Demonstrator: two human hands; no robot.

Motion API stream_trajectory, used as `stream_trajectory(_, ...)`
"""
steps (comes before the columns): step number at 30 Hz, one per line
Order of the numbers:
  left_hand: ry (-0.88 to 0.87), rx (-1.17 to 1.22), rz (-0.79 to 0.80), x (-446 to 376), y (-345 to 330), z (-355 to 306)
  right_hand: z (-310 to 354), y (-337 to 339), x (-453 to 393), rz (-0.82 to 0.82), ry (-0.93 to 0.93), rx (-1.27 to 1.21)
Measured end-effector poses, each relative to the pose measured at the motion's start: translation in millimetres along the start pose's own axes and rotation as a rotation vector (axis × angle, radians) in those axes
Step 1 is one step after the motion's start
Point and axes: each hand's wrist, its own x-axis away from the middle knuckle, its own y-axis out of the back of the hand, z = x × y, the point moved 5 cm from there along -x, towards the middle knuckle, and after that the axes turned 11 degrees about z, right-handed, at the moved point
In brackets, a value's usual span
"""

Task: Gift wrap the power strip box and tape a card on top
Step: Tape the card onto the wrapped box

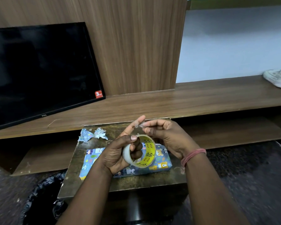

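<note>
Hands were both busy above the small dark table (152,182). One tape roll (140,151) sat in the left hand (118,153), whose fingers curled through its core, and the right hand (167,137) pinched the clear tape end (140,125). They partly hid the one wrapped box (161,164) lying on the table below. One crumpled paper scrap (92,134) lay near the far corner. Behind stood one black TV (39,70) and one white shoe (277,77) on the shelf (169,101).

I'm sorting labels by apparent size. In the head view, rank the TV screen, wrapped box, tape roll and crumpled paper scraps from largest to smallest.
1. TV screen
2. Wrapped box, partly hidden by the hands
3. Tape roll, held nearer the camera, so its rank is unsure
4. Crumpled paper scraps, close to the roll in apparent size
</note>
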Motion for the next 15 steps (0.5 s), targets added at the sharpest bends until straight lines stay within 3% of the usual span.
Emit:
stream_trajectory(7,0.043,0.077,0.025,-4,1,6,3,11,-5,-0.093,0.031,0.216)
stream_trajectory(12,0.122,0.113,0.068,-5,1,9,15,22,-5,-0.233,0.199,0.815)
stream_trajectory(15,0.21,0.047,0.092,-4,7,9,22,29,-2,-0.33,0.33,0.981)
